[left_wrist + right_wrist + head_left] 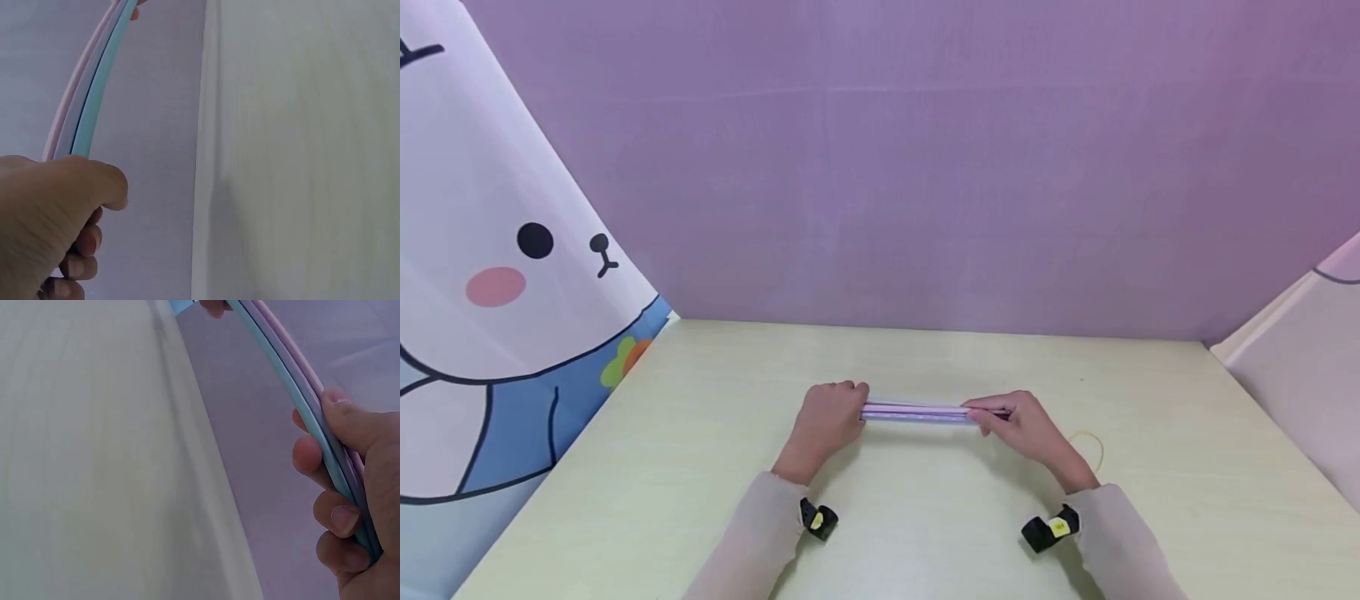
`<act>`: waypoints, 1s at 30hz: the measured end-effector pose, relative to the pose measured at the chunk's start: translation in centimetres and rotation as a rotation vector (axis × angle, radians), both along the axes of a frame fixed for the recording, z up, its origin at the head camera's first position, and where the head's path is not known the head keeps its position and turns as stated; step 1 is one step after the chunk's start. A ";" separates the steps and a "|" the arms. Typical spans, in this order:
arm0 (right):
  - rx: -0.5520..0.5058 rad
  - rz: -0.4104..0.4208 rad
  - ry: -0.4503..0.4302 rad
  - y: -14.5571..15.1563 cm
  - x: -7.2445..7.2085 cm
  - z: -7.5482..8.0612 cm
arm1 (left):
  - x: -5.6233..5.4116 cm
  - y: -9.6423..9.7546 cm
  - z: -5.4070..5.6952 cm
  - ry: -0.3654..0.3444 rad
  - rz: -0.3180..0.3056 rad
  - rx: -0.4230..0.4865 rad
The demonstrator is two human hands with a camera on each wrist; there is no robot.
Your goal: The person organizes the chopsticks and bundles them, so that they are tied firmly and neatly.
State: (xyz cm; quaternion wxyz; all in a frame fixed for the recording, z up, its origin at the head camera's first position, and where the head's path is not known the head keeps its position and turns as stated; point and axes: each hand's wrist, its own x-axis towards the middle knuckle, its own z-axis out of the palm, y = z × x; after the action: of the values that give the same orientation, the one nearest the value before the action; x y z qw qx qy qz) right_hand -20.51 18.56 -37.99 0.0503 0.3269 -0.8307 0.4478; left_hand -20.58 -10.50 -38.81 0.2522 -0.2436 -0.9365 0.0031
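A bundle of slim, pencil-like pastel sticks (917, 412) stretches level between the two hands, over the table. Pink, lavender and teal ones (94, 112) lie side by side in the left wrist view. The left hand (835, 414) grips one end, its fingers curled round it and hiding that tip. Toward the other end, the right hand (1018, 425) pinches the bundle between thumb and fingers. In the right wrist view, the fingertips (337, 515) curl round the teal side while the thumb (344, 415) presses the pink side.
A thin yellow loop (1099, 446), like a rubber band, lies on the pale wooden table (700, 517) beside the right wrist. Purple cloth (925, 208) hangs behind the table's far edge. Cloth with a cartoon animal (512, 200) borders the left side, and pale cloth (1307, 367) the right.
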 end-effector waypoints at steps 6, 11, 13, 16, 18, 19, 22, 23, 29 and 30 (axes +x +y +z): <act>-0.037 -0.003 -0.005 -0.1 -0.4 -0.3 | 0.2 0.6 0.4 -0.057 -0.013 0.098; -0.096 -0.039 -0.078 -0.1 -0.5 0.2 | 0.4 0.8 0.6 -0.067 -0.016 0.138; -0.123 -0.040 -0.118 0.2 -0.6 0.2 | 0.5 0.8 0.7 -0.087 -0.015 0.127; -0.183 -0.015 -0.180 0.7 -0.8 0.3 | 0.6 0.9 0.8 -0.093 0.004 0.077; -0.228 0.004 -0.203 0.8 -0.9 0.3 | 0.6 0.9 0.8 -0.069 0.020 0.046; -0.251 0.011 -0.214 0.8 -0.9 0.3 | 0.5 0.9 0.9 -0.050 0.021 0.040; -0.304 0.015 -0.243 0.9 -1.3 0.0 | 0.3 0.7 1.0 -0.024 -0.042 0.072; -0.318 0.018 -0.251 0.9 -1.4 -0.1 | 0.1 0.5 0.9 -0.032 -0.082 0.092; -0.350 0.091 -0.254 1.5 -2.2 -0.4 | -0.9 -0.3 0.9 -0.197 -0.294 0.215; -0.350 0.110 -0.250 1.5 -2.3 -0.4 | -1.0 -0.3 0.9 -0.207 -0.310 0.240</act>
State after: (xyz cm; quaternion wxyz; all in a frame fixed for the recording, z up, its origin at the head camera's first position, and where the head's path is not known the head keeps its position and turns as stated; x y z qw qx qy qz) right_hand -22.85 20.10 -38.38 -0.0213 0.2999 -0.7211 0.6242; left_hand -21.54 -10.83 -37.92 0.1792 -0.3518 -0.9025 -0.1721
